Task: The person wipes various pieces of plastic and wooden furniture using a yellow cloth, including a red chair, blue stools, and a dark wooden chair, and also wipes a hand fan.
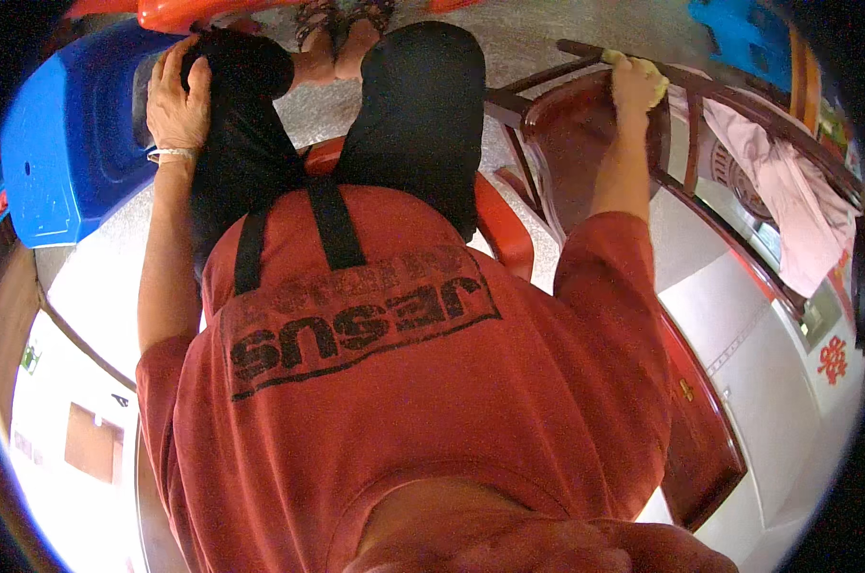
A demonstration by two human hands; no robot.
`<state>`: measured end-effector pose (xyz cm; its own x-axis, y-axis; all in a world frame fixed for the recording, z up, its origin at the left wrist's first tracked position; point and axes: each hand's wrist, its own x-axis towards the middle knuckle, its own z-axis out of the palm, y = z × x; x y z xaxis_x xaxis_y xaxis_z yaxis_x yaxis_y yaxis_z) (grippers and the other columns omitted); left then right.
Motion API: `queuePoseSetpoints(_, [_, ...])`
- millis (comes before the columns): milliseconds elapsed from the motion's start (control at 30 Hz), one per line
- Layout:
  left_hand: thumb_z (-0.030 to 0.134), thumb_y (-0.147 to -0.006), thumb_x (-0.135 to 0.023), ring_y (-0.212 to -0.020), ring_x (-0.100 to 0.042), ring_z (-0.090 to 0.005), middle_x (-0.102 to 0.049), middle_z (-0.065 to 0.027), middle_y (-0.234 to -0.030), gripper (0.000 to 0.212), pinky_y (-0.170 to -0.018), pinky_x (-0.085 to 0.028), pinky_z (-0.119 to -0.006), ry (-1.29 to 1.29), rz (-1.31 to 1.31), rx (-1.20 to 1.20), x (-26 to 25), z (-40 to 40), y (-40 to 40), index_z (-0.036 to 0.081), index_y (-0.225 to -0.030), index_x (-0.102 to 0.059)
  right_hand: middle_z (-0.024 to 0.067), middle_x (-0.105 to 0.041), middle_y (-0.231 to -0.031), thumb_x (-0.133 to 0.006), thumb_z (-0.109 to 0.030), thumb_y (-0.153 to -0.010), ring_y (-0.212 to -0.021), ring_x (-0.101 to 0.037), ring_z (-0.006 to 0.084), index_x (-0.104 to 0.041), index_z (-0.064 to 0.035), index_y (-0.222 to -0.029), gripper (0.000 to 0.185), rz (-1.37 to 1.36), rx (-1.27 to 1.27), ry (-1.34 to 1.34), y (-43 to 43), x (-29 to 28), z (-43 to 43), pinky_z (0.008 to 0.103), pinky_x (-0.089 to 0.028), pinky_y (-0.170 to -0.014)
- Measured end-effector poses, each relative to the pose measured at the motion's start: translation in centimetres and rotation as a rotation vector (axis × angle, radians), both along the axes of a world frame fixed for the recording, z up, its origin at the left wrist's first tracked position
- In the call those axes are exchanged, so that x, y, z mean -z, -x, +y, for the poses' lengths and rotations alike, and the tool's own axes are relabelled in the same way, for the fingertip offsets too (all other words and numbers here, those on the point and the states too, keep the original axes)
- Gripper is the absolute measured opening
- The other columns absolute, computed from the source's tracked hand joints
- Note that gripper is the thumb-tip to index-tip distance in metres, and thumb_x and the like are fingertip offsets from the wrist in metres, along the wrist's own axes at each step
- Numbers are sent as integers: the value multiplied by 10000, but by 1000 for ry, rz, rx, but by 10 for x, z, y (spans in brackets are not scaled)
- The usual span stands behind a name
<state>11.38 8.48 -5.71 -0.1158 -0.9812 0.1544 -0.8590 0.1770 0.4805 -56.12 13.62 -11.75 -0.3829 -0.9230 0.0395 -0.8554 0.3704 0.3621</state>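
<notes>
My right hand [631, 89] presses a yellowish cloth [654, 84] against the top of a dark wooden chair frame [733, 93]. Below and left of that hand is the chair's reddish-brown seat [568, 129]. On my left knee, clad in black trousers [239, 93], rests my left hand [180, 100], thumb apart from the fingers and nothing seen in it. A pale band circles its wrist. Right beside it stands a blue plastic chair or stool [81, 136].
A pink cloth [783, 179] hangs at the right, behind the wooden chair frame. Red plastic seating [504, 222] shows under me, and another red plastic piece [175, 13] lies ahead. A person's sandalled feet [339, 43] are on the floor [318, 111] ahead. A dark red door [697, 415] appears lower right.
</notes>
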Motion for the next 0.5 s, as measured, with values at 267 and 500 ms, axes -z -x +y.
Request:
queuePoseSetpoints(267, [368,-908,-515,-1140,-539,-357,-575,-153,-1237,388,-958,-430,-417,-15,-53,13,2,-8,3,150,-1216,-601,151,-642,-1126,-391,-493,-919,-1172,-507,404,-664,-142,-1139,496,-62,117,-14,29,4,-8,554,-435,-917])
queuePoseSetpoints(500, [378,-910,-510,-1144,-536,-357,-573,-153,-1242,394,-965,-428,-422,-12,-27,0,8,-8,-2,151,-1220,-597,276,-439,-1367,-431,-440,-934,-1279,-397,431,-637,-173,-1209,435,-331,-220,150,-96,-19,45,484,-290,-1095])
